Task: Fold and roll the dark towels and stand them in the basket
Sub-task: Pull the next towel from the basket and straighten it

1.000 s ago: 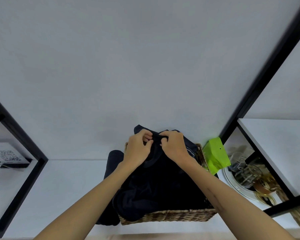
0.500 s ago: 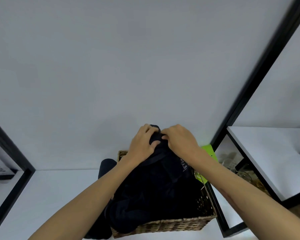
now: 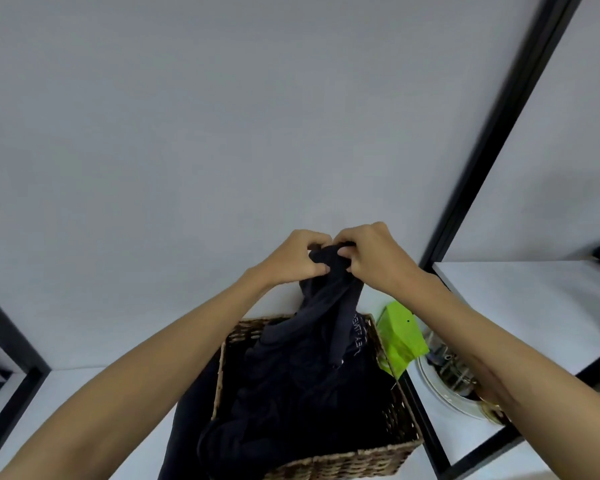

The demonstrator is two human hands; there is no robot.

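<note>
the dark towel [image 3: 329,306] hangs lengthwise straight down into the wicker basket [image 3: 326,469], its top bunched just above the basket's far rim, pinched by left hand [image 3: 291,259] and right hand [image 3: 374,258], equally near.

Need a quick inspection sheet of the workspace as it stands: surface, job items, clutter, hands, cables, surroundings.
Surface: white shelf top, bare at the left.
Job's things: dark towel lifted out of the wicker basket, its lower part hanging inside; more dark cloth fills the basket and another piece hangs down its left side.
Clutter: green pouch right of the basket; white plate with glassware beyond.
Grippers: left hand and right hand both pinch the towel's top, fingers close together.
Cables: nothing seen.
Surroundings: grey wall, black frame post, white shelf at right.
</note>
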